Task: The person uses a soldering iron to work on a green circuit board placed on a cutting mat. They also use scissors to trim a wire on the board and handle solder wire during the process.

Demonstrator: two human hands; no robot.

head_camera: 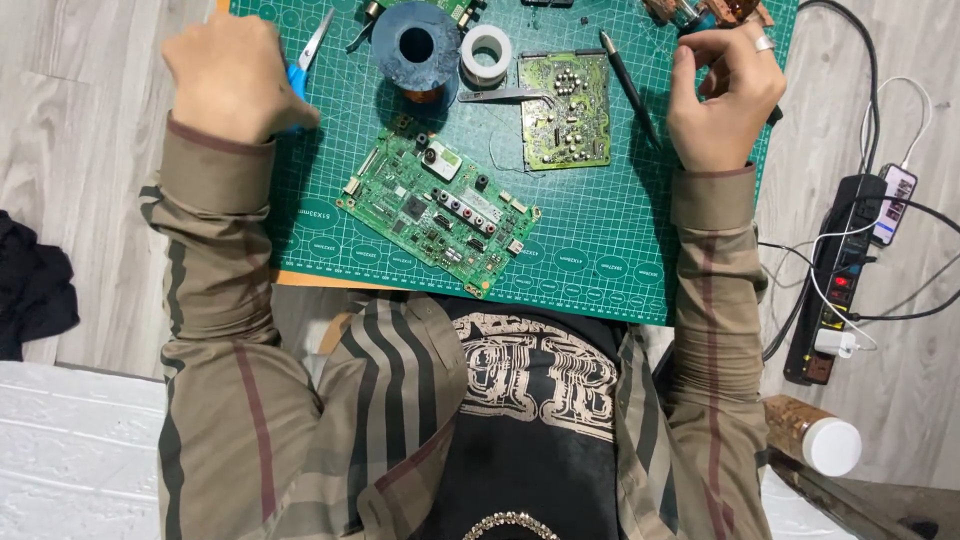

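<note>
My left hand [235,75] is clenched around blue-handled scissors [305,60] at the green cutting mat's [600,240] left edge. The big green circuit board [435,210] lies mid-mat, a blue spool [417,45], white tape roll [486,52] and smaller board [565,110] behind it. My right hand [725,95] pinches a dark tool [690,20]. A black power strip [845,270] lies right.

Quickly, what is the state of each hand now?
Left hand: closed on blue-handled scissors.
Right hand: fingers curled around a dark tool; which tool cannot be told.
</note>
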